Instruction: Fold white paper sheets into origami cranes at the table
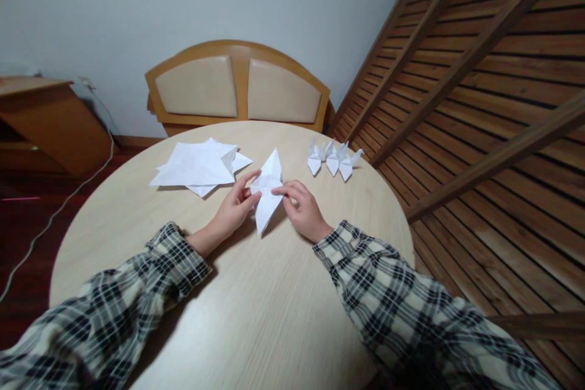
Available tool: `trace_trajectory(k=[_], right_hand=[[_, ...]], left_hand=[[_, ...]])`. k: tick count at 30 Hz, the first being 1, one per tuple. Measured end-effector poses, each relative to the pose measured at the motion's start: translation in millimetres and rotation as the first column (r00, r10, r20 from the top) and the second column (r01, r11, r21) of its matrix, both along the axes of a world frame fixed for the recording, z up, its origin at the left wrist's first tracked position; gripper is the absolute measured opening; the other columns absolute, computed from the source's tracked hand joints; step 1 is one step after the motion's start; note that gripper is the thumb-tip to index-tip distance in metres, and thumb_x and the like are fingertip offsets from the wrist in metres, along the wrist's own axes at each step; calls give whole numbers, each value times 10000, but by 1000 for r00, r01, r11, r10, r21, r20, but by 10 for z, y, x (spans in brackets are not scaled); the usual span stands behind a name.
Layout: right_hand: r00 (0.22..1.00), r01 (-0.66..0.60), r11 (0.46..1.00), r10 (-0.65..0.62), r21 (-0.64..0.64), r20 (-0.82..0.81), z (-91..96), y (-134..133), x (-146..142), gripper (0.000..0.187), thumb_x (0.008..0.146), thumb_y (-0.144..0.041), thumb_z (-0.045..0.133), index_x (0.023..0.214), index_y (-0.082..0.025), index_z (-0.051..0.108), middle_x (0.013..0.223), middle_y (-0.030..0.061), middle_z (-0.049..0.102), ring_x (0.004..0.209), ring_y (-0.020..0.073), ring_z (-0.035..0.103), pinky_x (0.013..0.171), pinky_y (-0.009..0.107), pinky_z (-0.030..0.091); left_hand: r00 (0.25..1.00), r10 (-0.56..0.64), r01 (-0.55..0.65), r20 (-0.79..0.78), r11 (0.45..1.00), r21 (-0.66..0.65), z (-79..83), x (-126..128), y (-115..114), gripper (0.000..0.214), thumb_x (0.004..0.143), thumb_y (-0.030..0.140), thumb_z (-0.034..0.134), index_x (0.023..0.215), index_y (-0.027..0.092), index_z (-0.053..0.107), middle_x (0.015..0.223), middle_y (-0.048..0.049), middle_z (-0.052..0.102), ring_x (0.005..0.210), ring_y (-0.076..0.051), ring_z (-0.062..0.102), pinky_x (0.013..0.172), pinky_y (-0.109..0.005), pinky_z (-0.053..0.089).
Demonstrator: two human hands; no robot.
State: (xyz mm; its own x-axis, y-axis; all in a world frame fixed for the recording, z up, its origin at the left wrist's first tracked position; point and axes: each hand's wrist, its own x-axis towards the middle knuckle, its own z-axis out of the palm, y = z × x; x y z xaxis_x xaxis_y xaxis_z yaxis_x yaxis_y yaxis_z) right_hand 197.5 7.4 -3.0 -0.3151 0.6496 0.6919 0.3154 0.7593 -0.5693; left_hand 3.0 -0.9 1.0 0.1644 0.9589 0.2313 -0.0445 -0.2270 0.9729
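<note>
Between my hands, over the middle of the round table [256, 317], is a piece of folded white paper [267, 210] in a long diamond shape, one point away from me and the other toward me. My left hand [233, 207] pinches its left edge between thumb and fingers. On the right edge, my right hand [304, 210] grips the paper, thumb and index finger at its middle fold. Some of the fingertips are hidden behind the sheet. Right of it stand three small folded paper cranes [333, 159] in a row.
Left of my hands lies a loose stack of white paper sheets [196, 164] with uneven corners. Behind the table is a padded wooden headboard [242, 85] against the wall. A slatted wooden panel [479, 103] leans at the right. A white cable [68, 201] runs along the floor at left.
</note>
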Motion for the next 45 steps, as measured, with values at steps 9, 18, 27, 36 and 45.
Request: trace_trajectory(k=[9,18,27,36,45], right_hand=[[1000,5,983,-9,-184,-18,-62,30,-8,543,860,-119,541,1387,-245,500,1131,84,640,960,206,598,915,442,529],[998,-11,969,27,-247,58,-44,48,-17,286,890,-215,567,1172,-199,606,1003,68,586,879,198,563,840,427,534],[998,12,988,-3,-155,56,-22,25,10,301,932,-483,581,1080,-223,616,1176,104,578,1177,257,537,1074,512,423],[994,-92,964,74,-248,-82,18,-42,-31,346,951,-304,572,1285,-242,511,994,50,636,930,190,633,900,432,542],[998,-69,998,69,5,0,18,-14,-1,258,873,-147,597,1099,-266,633,1180,73,537,1181,232,543,1055,496,489]], left_hand=[[995,-23,33,-99,995,95,-48,-7,23,228,829,342,684,981,180,635,801,-16,649,683,-141,564,603,-255,462],[898,362,-219,-249,861,459,48,-47,-12,108,827,302,703,846,202,667,1280,-81,539,1265,-271,476,1083,-475,394],[983,161,-145,-92,976,164,52,-13,-15,175,854,366,662,863,193,633,777,-8,595,682,-146,519,614,-280,429],[977,180,-175,111,983,-54,82,-35,15,237,787,385,727,773,173,623,684,10,573,594,-119,483,550,-253,397],[958,179,-137,222,972,-191,53,-21,23,216,711,330,780,757,142,682,693,-11,631,584,-109,503,530,-231,375]])
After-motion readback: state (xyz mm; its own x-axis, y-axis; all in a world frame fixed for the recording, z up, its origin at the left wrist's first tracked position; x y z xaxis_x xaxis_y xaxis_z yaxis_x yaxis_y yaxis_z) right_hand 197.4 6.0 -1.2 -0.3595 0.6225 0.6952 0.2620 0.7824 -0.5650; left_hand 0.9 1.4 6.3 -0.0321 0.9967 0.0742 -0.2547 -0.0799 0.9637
